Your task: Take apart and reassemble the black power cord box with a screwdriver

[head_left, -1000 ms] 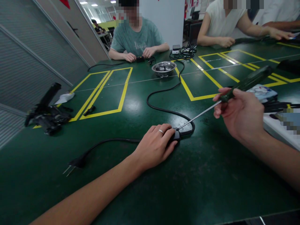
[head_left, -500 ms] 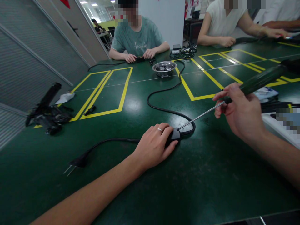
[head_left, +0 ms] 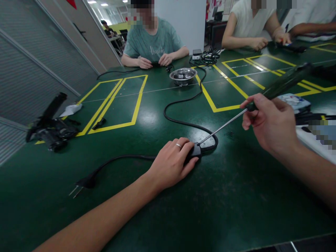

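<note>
My left hand (head_left: 172, 162) is closed over a small black box (head_left: 196, 151) set in a power cord, pressing it to the table. Most of the box is hidden under my fingers. My right hand (head_left: 273, 126) grips a screwdriver (head_left: 223, 126) with a thick dark green body and a long thin shaft. The shaft slants down to the left, its tip at a corner of the box. From the box's left side the cord (head_left: 123, 156) runs to a two-pin plug (head_left: 88, 182); from the right side it curls away toward the back.
A metal bowl (head_left: 183, 76) holding small dark parts stands at the back, near a cable bundle (head_left: 210, 56). Black equipment (head_left: 52, 129) lies at the left. Yellow tape (head_left: 135, 115) marks the green table. Co-workers sit opposite; one person's hands (head_left: 154, 62) hold a dark object.
The screwdriver's body has tilted and shifted slightly with my right hand, its tip staying at the box. My left hand is unmoved. A co-worker's hand at the back right has moved left.
</note>
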Motion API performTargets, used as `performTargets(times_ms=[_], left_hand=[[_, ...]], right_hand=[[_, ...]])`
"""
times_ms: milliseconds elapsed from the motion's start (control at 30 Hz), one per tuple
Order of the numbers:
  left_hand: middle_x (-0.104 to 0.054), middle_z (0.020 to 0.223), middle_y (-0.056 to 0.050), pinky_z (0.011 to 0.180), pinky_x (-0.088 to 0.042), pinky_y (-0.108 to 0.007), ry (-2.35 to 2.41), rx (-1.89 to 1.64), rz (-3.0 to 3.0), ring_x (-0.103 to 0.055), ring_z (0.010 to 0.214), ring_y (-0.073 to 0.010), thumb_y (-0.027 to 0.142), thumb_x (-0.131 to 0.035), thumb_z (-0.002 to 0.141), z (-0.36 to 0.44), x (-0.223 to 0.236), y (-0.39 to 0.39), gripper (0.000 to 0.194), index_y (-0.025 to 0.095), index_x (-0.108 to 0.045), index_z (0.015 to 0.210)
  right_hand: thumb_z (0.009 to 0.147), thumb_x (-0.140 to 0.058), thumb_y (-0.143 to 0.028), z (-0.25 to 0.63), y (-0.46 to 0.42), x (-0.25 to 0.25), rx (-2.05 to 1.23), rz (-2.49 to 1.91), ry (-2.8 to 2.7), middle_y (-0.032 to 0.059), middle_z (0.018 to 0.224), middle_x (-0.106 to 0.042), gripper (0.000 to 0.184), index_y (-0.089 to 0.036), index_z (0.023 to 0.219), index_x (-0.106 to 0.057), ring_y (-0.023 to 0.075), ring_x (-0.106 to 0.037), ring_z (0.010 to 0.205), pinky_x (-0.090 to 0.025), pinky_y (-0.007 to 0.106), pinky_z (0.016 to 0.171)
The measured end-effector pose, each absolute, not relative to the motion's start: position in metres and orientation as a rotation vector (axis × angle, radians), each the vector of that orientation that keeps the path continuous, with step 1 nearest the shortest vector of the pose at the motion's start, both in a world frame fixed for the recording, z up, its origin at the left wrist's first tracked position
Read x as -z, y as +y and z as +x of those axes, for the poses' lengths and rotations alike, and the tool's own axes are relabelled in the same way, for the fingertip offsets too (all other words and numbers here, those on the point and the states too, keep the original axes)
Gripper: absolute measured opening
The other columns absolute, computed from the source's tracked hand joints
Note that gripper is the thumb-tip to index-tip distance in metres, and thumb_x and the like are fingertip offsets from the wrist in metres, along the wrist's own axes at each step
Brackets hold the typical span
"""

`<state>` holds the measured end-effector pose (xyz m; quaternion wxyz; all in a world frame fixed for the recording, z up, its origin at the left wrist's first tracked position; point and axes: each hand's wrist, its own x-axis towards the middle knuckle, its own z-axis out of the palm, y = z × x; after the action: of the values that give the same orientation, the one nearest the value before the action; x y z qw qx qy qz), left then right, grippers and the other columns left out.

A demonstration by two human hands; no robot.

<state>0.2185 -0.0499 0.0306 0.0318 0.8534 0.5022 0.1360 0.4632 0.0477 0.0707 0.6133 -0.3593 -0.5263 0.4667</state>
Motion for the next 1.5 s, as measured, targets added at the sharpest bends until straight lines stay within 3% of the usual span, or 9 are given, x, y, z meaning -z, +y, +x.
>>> performTargets(times_ms=[100, 233, 467, 633, 867, 1000, 1200, 1367, 1500], left_hand=[[-0.054, 0.121, -0.013, 0.085, -0.049, -0.044, 1.547, -0.421, 2.625, -0.055, 0.100, -0.0252, 0.039, -0.044, 0.096, 0.2185, -0.0308, -0.0497, 0.034, 0.016, -0.046, 0.122], [-0.054, 0.121, -0.012, 0.086, -0.048, -0.044, 1.549, -0.405, 2.615, -0.055, 0.101, -0.0253, 0.039, -0.044, 0.096, 0.2189, -0.0309, -0.0495, 0.035, 0.016, -0.046, 0.122], [-0.054, 0.121, -0.012, 0.085, -0.048, -0.044, 1.543, -0.399, 2.622, -0.055, 0.100, -0.0251, 0.039, -0.043, 0.097, 0.2191, -0.0312, -0.0496, 0.036, 0.015, -0.046, 0.123], [-0.054, 0.120, -0.013, 0.085, -0.048, -0.044, 1.520, -0.427, 2.639, -0.055, 0.100, -0.0249, 0.037, -0.044, 0.097, 0.2186, -0.0312, -0.0504, 0.035, 0.015, -0.047, 0.124], [-0.055, 0.121, -0.013, 0.086, -0.049, -0.043, 1.468, -0.477, 2.693, -0.055, 0.102, -0.0249, 0.033, -0.045, 0.097, 0.2177, -0.0300, -0.0496, 0.033, 0.016, -0.049, 0.124], [-0.055, 0.121, -0.013, 0.087, -0.049, -0.044, 1.450, -0.499, 2.704, -0.055, 0.104, -0.0251, 0.033, -0.045, 0.097, 0.2175, -0.0294, -0.0493, 0.032, 0.016, -0.049, 0.124], [-0.054, 0.122, -0.013, 0.088, -0.050, -0.044, 1.439, -0.489, 2.697, -0.055, 0.105, -0.0249, 0.032, -0.046, 0.096, 0.2174, -0.0295, -0.0502, 0.034, 0.015, -0.049, 0.125], [-0.054, 0.121, -0.013, 0.089, -0.050, -0.045, 1.441, -0.504, 2.693, -0.056, 0.107, -0.0254, 0.032, -0.045, 0.096, 0.2171, -0.0288, -0.0500, 0.032, 0.017, -0.049, 0.124], [-0.054, 0.122, -0.013, 0.089, -0.051, -0.046, 1.428, -0.511, 2.693, -0.056, 0.107, -0.0256, 0.032, -0.046, 0.096, 0.2164, -0.0284, -0.0497, 0.032, 0.017, -0.049, 0.125]], right_hand=[[0.082, -0.067, -0.038, 0.4613, 0.0463, -0.0710, -1.024, -0.838, -1.224, 0.0014, 0.076, -0.060, 0.023, -0.022, 0.067, -0.063, 0.0093, -0.047, 0.045, -0.037, 0.028, 0.038], [0.083, -0.065, -0.042, 0.4606, 0.0462, -0.0716, -1.141, -0.835, -1.157, 0.0020, 0.076, -0.061, 0.025, -0.025, 0.066, -0.059, 0.0109, -0.048, 0.049, -0.039, 0.027, 0.038], [0.083, -0.055, -0.040, 0.4616, 0.0449, -0.0744, -1.266, -0.771, -1.077, 0.0030, 0.079, -0.062, 0.019, -0.022, 0.087, -0.061, 0.0138, -0.052, 0.049, -0.038, 0.029, 0.038], [0.075, -0.048, -0.030, 0.4650, 0.0469, -0.0730, -1.333, -0.746, -1.022, 0.0057, 0.083, -0.066, 0.028, -0.019, 0.095, -0.064, 0.0146, -0.051, 0.046, -0.036, 0.031, 0.039], [0.080, -0.063, -0.029, 0.4647, 0.0488, -0.0728, -1.168, -0.826, -1.113, 0.0037, 0.078, -0.066, 0.009, -0.021, 0.078, -0.065, 0.0113, -0.049, 0.044, -0.034, 0.029, 0.038], [0.082, -0.066, -0.036, 0.4620, 0.0459, -0.0724, -1.051, -0.838, -1.160, 0.0021, 0.074, -0.063, 0.023, -0.024, 0.064, -0.059, 0.0116, -0.048, 0.047, -0.035, 0.029, 0.038], [0.084, -0.063, -0.045, 0.4605, 0.0432, -0.0727, -1.078, -0.832, -1.142, 0.0027, 0.076, -0.064, 0.020, -0.026, 0.077, -0.062, 0.0128, -0.049, 0.047, -0.036, 0.030, 0.040], [0.083, -0.055, -0.028, 0.4637, 0.0425, -0.0739, -1.216, -0.760, -1.105, 0.0029, 0.080, -0.067, 0.014, -0.025, 0.093, -0.063, 0.0140, -0.052, 0.047, -0.038, 0.030, 0.040], [0.081, -0.060, -0.023, 0.4643, 0.0433, -0.0736, -1.157, -0.780, -1.189, 0.0042, 0.090, -0.071, 0.013, -0.024, 0.093, -0.065, 0.0124, -0.053, 0.048, -0.039, 0.029, 0.041]])
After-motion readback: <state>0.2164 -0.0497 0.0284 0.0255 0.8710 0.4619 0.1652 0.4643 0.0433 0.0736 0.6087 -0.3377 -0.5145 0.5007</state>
